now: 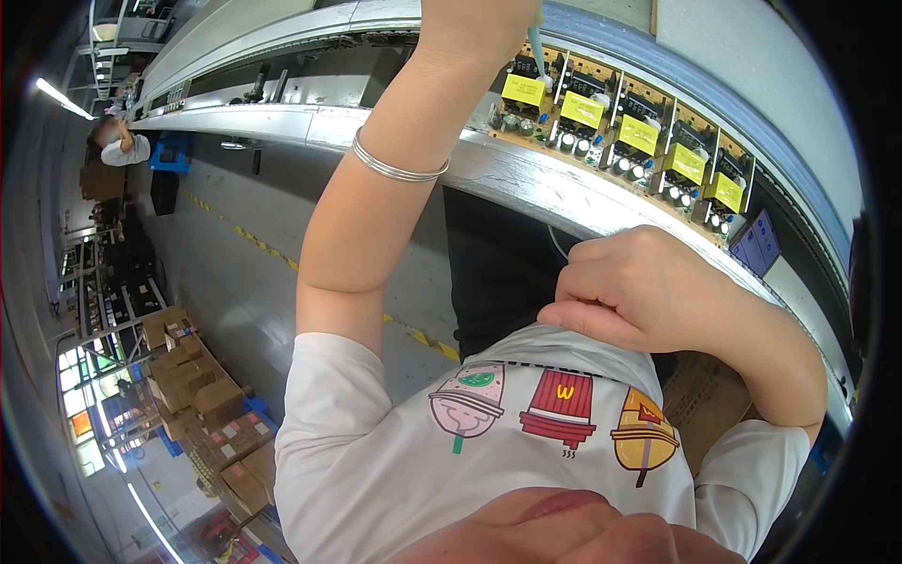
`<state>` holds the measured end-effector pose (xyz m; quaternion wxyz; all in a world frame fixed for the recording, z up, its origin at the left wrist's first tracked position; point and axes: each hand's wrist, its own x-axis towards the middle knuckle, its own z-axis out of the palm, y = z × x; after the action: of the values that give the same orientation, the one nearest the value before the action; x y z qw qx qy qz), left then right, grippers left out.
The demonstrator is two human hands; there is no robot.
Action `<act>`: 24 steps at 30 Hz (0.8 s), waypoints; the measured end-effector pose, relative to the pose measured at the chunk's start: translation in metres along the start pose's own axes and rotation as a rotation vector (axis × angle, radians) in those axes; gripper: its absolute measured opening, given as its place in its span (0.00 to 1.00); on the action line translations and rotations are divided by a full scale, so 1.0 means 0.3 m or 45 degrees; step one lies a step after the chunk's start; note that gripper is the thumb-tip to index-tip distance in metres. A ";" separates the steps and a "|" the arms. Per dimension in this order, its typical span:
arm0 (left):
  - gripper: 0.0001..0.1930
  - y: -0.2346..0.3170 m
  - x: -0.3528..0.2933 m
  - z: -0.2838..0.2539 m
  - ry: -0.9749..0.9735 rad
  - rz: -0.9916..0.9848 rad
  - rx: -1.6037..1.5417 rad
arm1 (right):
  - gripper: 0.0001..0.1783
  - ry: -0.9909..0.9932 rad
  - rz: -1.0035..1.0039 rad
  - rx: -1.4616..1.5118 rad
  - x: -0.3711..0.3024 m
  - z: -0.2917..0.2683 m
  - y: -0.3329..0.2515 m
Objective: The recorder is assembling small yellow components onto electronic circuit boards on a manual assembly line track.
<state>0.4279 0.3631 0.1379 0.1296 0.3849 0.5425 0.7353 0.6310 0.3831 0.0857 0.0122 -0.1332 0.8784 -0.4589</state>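
My left hand [474,28] reaches forward at the top edge of the view, a silver bangle [399,172] on its forearm. Partly cut off, it grips a tapered pale blue-green glue nozzle [536,52] that points down at the leftmost circuit board [512,122]. White dabs show near the tip. Several such boards lie in a slanting row, each with a yellow-wrapped transformer [583,110], round capacitors [622,166] and upright metal plates. My right hand [639,287] is curled into a fist in front of my waist, near the line's edge; nothing shows in it.
The boards lie on a line with a metal front rail [310,127]. A phone-like lit screen [757,244] leans past the row's right end. Cardboard boxes [216,404] stand at the lower left, beyond yellow floor tape [263,246]. Another person [122,146] is far off at left.
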 end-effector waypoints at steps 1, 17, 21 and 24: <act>0.14 -0.016 0.002 -0.009 -0.016 0.013 -0.020 | 0.16 -0.001 0.002 0.004 0.008 0.005 0.008; 0.24 0.026 0.188 -0.202 -0.137 -0.242 0.068 | 0.08 -0.167 0.153 -0.105 0.150 0.008 -0.122; 0.30 -0.040 0.223 -0.301 0.168 0.275 0.556 | 0.07 -0.015 0.148 -0.456 0.234 -0.020 -0.154; 0.35 -0.058 0.210 -0.289 0.466 0.765 0.955 | 0.13 0.210 0.080 -0.893 0.290 -0.025 -0.178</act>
<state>0.3206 0.3474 0.1392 -0.3315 0.4089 0.6482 0.5503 0.5578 0.3390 0.1421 -0.0912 -0.0648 0.9841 -0.1382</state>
